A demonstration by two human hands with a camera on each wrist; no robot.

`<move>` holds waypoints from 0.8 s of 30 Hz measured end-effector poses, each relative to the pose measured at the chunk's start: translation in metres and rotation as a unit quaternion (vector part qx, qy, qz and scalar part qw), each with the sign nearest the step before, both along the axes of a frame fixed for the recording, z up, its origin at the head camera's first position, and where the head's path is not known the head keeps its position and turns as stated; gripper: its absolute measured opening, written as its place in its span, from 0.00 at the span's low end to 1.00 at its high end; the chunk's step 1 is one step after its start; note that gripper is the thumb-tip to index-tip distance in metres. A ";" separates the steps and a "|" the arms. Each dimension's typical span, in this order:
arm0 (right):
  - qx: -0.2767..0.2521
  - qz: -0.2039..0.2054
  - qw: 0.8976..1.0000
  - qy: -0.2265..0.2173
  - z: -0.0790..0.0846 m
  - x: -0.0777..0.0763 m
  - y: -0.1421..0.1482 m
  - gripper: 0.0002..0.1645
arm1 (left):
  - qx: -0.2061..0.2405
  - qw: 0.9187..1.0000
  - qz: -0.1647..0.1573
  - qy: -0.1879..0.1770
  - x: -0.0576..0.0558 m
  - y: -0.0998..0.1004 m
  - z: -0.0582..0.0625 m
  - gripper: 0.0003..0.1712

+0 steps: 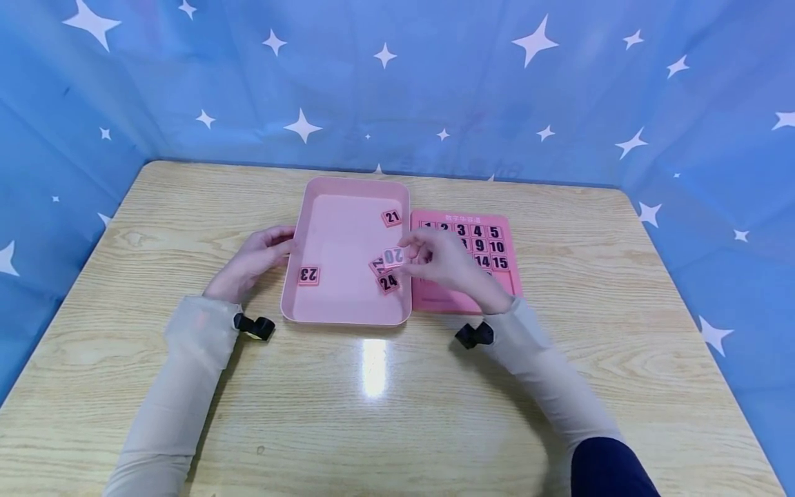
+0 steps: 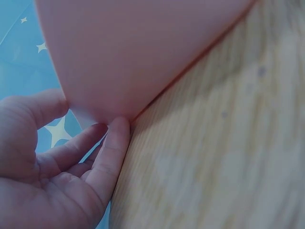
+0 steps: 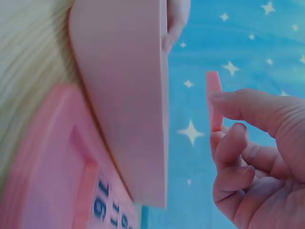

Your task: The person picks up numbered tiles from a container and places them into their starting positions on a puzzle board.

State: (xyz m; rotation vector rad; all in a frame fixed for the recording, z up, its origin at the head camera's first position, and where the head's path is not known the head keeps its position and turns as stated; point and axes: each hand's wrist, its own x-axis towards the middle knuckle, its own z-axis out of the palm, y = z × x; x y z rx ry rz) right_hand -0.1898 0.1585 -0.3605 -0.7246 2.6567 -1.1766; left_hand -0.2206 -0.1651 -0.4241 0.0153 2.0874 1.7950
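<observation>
My right hand [image 1: 444, 259] pinches the pink number tile marked 20 [image 1: 394, 257] between thumb and fingers, above the right rim of a pink tray [image 1: 357, 323]. In the right wrist view the held tile [image 3: 214, 100] shows edge-on. My left hand [image 1: 257, 255] rests against the tray's left side; in the left wrist view its fingertips [image 2: 118, 128] touch the outer wall. Inside the tray lie tile 21 [image 1: 391, 218], tile 23 [image 1: 308, 275], tile 24 [image 1: 388, 282] and another tile [image 1: 375, 266] partly covered by the held one.
Right beside the tray lies a pink number puzzle board [image 1: 450, 301] with rows of numbered tiles, partly hidden by my right hand. Both stand on a wooden table [image 1: 310, 414]. A blue star-patterned cloth [image 1: 348, 83] hangs behind. Black straps with small devices [image 1: 475, 335] sit at both wrists.
</observation>
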 end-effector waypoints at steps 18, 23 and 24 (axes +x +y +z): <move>0.024 -0.081 0.994 0.063 0.000 0.017 0.084 0.17 | -0.010 1.000 -0.001 -0.012 -0.001 0.000 0.000 0.30; 0.030 -0.100 0.992 0.065 -0.002 0.023 0.102 0.17 | -0.016 1.000 -0.003 -0.009 0.000 0.000 0.000 0.30; 0.028 -0.103 0.992 0.063 -0.002 0.025 0.105 0.17 | -0.016 1.000 -0.004 -0.007 0.000 0.000 0.000 0.30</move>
